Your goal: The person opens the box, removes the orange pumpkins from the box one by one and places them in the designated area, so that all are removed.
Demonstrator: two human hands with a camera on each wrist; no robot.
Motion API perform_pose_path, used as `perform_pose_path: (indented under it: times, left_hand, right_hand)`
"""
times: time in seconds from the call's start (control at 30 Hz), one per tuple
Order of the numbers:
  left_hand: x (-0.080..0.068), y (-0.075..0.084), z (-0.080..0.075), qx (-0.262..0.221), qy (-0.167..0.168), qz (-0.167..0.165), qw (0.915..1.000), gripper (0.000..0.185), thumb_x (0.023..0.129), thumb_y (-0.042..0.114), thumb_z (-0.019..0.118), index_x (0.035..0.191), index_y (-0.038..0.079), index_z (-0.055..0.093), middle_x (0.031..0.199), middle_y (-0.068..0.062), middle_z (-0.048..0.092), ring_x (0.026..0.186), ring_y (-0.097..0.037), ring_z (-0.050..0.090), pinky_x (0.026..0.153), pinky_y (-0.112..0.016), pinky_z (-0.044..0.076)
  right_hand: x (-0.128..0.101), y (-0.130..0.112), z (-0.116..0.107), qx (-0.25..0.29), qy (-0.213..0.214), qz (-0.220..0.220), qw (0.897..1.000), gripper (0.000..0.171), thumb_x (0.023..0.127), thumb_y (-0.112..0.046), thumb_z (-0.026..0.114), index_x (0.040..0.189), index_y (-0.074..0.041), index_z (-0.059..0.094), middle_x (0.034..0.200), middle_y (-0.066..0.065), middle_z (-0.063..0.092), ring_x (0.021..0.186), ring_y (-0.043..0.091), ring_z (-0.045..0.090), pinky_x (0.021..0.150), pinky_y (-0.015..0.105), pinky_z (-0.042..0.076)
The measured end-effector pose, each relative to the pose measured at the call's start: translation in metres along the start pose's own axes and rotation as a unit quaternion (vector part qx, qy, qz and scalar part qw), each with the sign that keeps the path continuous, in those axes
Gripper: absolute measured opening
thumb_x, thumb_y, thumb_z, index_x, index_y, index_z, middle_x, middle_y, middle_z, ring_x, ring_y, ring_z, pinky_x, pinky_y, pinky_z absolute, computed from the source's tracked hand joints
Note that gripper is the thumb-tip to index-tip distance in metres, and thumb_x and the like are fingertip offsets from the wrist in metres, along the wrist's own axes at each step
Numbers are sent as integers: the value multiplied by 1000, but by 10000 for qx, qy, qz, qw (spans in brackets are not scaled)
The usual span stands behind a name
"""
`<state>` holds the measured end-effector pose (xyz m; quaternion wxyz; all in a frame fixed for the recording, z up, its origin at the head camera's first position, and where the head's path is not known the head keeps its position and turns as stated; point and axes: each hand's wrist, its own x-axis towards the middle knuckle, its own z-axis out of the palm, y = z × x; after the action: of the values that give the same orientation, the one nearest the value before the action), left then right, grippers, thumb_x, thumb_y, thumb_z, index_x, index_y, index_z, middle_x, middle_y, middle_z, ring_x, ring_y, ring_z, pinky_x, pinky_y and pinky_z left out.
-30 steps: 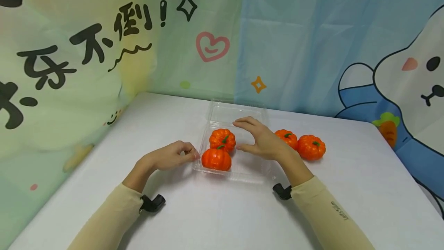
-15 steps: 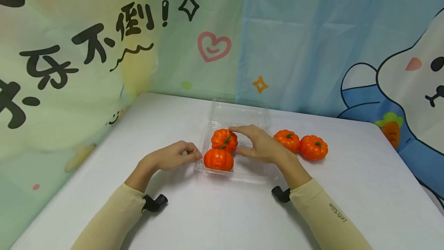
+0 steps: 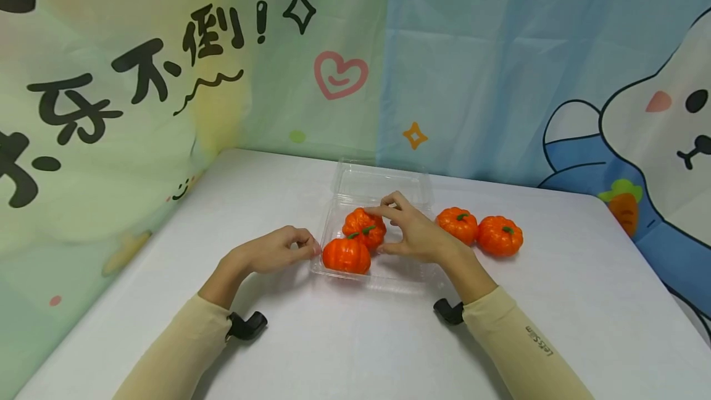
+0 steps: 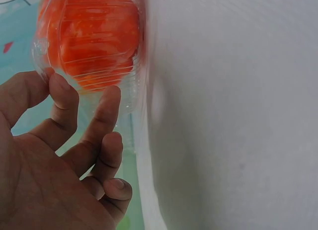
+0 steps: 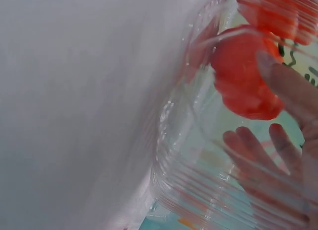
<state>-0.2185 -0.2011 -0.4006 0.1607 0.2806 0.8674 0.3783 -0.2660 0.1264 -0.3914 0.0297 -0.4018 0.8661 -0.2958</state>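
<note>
The right hand [image 3: 416, 233] now grips the far small orange plastic pumpkin [image 3: 363, 228], tilted since before, inside the clear plastic tray [image 3: 389, 276]. The left hand [image 3: 274, 249] pinches the tray's nine-o'clock rim.

A white table [image 3: 344, 338] fills the lower scene, running back to the printed curtains. On it, near the middle, sits a clear plastic container [image 3: 408, 279] with its lid open toward the back. Just to its right, two orange pumpkins rest on the cloth side by side, the nearer pumpkin [image 3: 457, 225] beside the container, the farther pumpkin [image 3: 500, 236] touching it.
</note>
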Motion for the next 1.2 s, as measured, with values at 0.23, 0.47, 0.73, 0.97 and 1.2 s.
perform_pose_path:
  times: [0.23,0.47,0.73,0.97,1.2]
  left_hand:
    - [-1,1,1,-93,14,-74,9999,25,104,21,53,106,8,74,111,-2,72,104,-20,58,94,-37,45]
    - [-1,-1,2,-121,33,-38,9999,25,104,21,53,105,8,74,113,-3,73,107,-20,59,97,-38,45]
    - [-1,-2,1,-149,36,-8,9999,24,104,20,52,103,8,73,110,-2,72,105,-19,59,96,-38,45]
    - [0,-2,1,-145,6,4,9999,24,104,20,52,103,9,73,110,-1,72,104,-19,58,95,-37,45]
    - [1,-2,1,-126,13,-11,9999,25,104,21,52,104,9,73,112,-2,72,107,-20,59,97,-38,44]
  right_hand:
    - [4,-1,1,373,-53,-158,9992,66,84,-2,83,141,-4,51,148,16,49,128,37,58,95,48,56]
    - [1,-3,-2,122,-86,-111,9998,68,85,-10,83,146,-11,51,142,9,51,125,29,56,85,38,60]
    - [-8,-1,-8,-137,183,-82,9997,71,85,-13,85,149,-11,53,140,13,46,125,33,56,92,46,58]
    - [-12,3,-11,-271,394,-334,9983,70,85,-11,84,148,-10,53,140,14,45,126,32,54,98,45,54]
    - [-17,3,-20,-415,481,-434,9970,71,86,-12,82,150,-11,50,155,12,43,138,33,47,104,49,50]
